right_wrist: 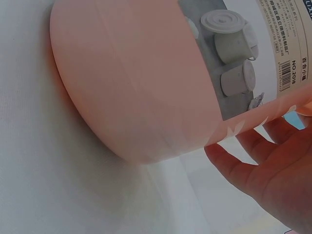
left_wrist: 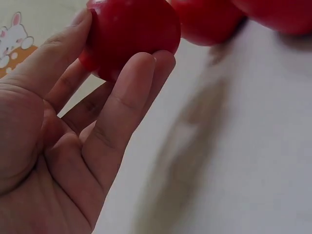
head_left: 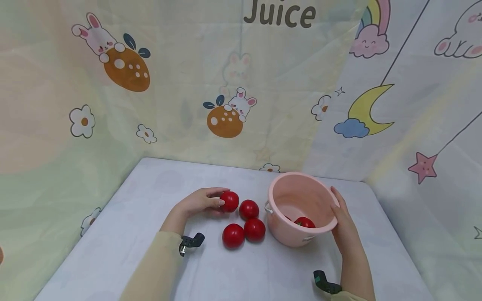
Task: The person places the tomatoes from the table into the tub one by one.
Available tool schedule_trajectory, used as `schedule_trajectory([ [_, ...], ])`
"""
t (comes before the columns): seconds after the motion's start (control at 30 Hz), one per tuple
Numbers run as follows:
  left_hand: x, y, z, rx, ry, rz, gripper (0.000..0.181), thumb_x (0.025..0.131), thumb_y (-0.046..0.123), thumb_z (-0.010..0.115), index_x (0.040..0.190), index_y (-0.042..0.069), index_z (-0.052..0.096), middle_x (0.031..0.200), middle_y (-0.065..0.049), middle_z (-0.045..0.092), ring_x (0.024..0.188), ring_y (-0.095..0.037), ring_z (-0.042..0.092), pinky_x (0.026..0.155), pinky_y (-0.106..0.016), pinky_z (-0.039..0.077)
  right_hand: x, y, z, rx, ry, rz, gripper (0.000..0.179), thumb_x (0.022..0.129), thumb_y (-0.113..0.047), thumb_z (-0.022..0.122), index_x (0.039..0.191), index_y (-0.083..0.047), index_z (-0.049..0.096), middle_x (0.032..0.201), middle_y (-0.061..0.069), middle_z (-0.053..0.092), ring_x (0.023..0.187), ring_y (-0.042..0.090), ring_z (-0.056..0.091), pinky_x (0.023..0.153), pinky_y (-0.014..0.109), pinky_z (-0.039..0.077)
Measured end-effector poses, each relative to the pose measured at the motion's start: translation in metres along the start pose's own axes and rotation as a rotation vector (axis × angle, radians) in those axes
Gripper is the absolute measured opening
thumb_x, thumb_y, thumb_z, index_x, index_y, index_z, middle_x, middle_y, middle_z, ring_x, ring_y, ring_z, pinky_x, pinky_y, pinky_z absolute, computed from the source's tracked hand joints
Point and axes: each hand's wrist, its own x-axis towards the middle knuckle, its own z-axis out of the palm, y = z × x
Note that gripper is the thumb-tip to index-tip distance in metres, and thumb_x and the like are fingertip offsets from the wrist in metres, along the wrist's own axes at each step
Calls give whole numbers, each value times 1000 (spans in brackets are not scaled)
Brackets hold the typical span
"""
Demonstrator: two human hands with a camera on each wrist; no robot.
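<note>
My left hand holds a red tomato between thumb and fingers; in the left wrist view the fingertips meet the sides of this tomato. Close by on the white table sit a tomato, another in front of it and one at the front left. To their right, a pink bucket tilts toward me, with a tomato showing inside and a sliver of red beside it. My right hand grips the bucket's right rim, its fingers lying along the outside.
The white tabletop carries everything. Cartoon-printed cloth hangs behind and at both sides of the table. A printed label covers part of the bucket's outer wall, and a small handle mount sticks out at its left.
</note>
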Motion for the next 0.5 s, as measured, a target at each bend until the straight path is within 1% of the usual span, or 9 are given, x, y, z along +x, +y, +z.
schedule_trajectory([
  [0.1,5,18,-5,10,3,13,52,85,32,77,134,35,60,138,-5,55,102,-28,71,84,-39,61,0,-1,-1,4,-11,-1,59,100,-58,40,150,-58,8,165,-16,11,153,27,17,115,57,30],
  [0.27,14,56,-7,34,-14,54,50,86,31,77,133,35,60,136,-4,57,99,-30,73,85,-42,60,0,-2,-2,23,-29,-15,57,101,-58,37,151,-56,8,166,-15,9,155,27,11,117,61,25],
  [0.37,19,79,-4,60,-37,95,50,87,30,76,134,35,60,135,-4,57,99,-30,73,86,-43,60,0,-1,-2,30,-32,-22,57,102,-57,35,152,-55,8,167,-12,8,155,28,9,116,64,24],
  [0.5,30,109,7,103,-80,142,50,87,32,76,134,37,59,132,-3,58,101,-29,72,85,-42,60,0,-1,-1,30,-28,-13,58,101,-57,37,151,-56,8,166,-13,8,155,29,9,116,64,25],
])
